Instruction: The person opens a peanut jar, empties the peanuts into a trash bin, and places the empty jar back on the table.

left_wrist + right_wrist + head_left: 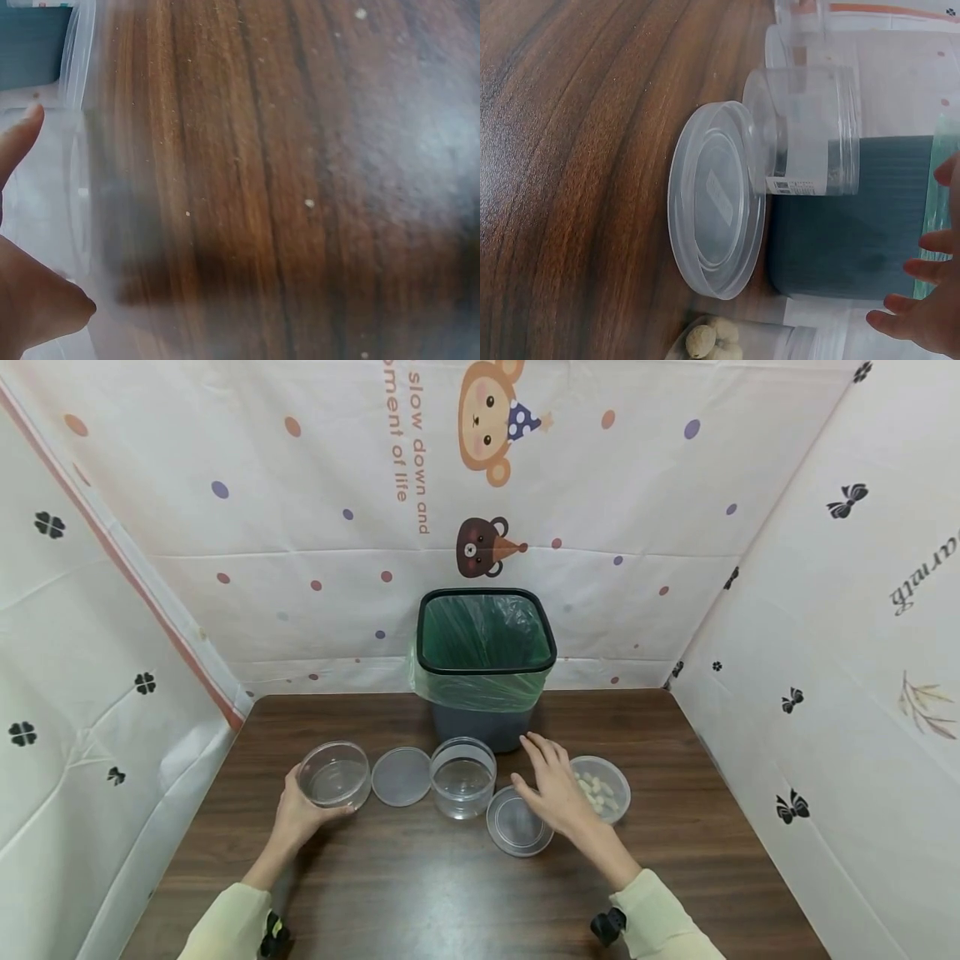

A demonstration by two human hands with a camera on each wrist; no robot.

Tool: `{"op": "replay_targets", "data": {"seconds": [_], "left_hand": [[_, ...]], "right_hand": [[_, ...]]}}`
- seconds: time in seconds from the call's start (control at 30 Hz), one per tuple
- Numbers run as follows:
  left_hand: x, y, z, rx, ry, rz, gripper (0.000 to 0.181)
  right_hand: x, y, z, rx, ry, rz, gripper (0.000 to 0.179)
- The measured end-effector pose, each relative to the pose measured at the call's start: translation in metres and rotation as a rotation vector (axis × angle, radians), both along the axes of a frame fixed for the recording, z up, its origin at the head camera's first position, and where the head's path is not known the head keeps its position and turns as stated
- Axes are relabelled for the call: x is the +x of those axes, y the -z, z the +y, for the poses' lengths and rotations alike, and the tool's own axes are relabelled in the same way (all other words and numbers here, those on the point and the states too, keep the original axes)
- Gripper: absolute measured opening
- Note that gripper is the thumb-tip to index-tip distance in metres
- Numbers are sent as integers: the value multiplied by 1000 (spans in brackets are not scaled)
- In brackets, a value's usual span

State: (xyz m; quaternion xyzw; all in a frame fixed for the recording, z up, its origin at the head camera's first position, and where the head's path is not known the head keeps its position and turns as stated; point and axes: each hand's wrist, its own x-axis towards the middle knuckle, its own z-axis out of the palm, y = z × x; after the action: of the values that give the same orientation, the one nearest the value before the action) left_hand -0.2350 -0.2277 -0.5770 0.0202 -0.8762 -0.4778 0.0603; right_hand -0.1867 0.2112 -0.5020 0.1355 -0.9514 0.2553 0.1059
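At the left, my left hand (pixel 296 817) grips a clear, round plastic jar (pixel 335 785), thumb along its near side. The left wrist view shows that hand (pixel 41 300) at its edge, against the clear plastic. My right hand (pixel 557 789) hovers with spread fingers over the table, holding nothing. Below it lies a clear round lid (pixel 516 831), rim up in the right wrist view. Just right of the hand stands a clear jar (pixel 617 777) with several pale, roundish pieces (pixel 701 341). A second open jar (pixel 462 793), labelled on its side, stands between the hands.
Another round lid (pixel 401 777) lies between the left and middle jars. Behind them a dark bin (pixel 480 727) with a green liner bag (pixel 480 635) stands at the table's back edge. Printed white sheets (pixel 300 527) enclose the wooden table (pixel 420 893) at the back and sides.
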Motion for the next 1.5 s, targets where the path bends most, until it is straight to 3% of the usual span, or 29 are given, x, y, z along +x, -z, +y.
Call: {"op": "replay_targets", "data": {"seconds": [0.17,0.27,0.37,0.53,0.77,0.97,1.17,1.33,1.5], "left_hand": [[1,-5,-1,-13,25,-63,135],[0,-11,1,-35,31,-48,134],[-2,-18,4,-86,43,24,133],[-2,-29,18,-171,76,230,133],[8,-47,80,-216,272,497,130],[23,-66,145,-139,458,572,129],[32,-75,208,-56,653,536,124],[35,-71,262,-51,788,382,122],[40,-55,306,-126,823,209,122]], "right_hand": [[3,-3,9,1,20,-4,65],[4,-4,17,6,38,4,66],[6,-3,25,15,60,-1,66],[12,-2,42,7,81,-3,65],[23,-3,74,36,150,6,64],[26,-10,92,57,176,-10,64],[25,-15,103,80,188,-19,64],[25,-16,109,58,201,-16,63],[24,-16,109,43,201,-37,64]]}}
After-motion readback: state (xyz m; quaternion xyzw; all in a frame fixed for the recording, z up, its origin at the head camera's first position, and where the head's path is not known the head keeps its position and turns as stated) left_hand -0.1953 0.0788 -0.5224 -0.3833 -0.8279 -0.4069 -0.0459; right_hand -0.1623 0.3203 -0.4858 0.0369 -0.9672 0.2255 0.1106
